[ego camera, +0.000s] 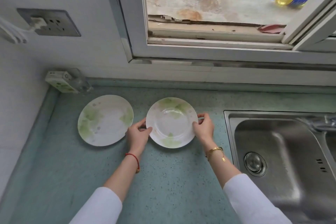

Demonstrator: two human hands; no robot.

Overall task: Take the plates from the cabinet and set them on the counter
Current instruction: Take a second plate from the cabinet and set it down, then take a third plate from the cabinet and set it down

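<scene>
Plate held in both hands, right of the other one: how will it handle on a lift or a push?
The held plate looks like glazed ceramic: probably rigid, and fragile if dropped. Its glossy rim suggests it is slippery, so the left hand and right hand gripping opposite edges makes sense. Pushed, it would likely slide flat on the smooth counter rather than tip or roll.

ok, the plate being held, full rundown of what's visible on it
The held plate is round, white and glossy, ceramic by its look, with faint green leaf prints on a broad rim around a sunken centre. It sits upright and empty, low over or on the teal counter; contact is unclear. The left hand grips its left edge, the right hand its right edge. A second plate lies apart to its left, the sink to its right.
</scene>
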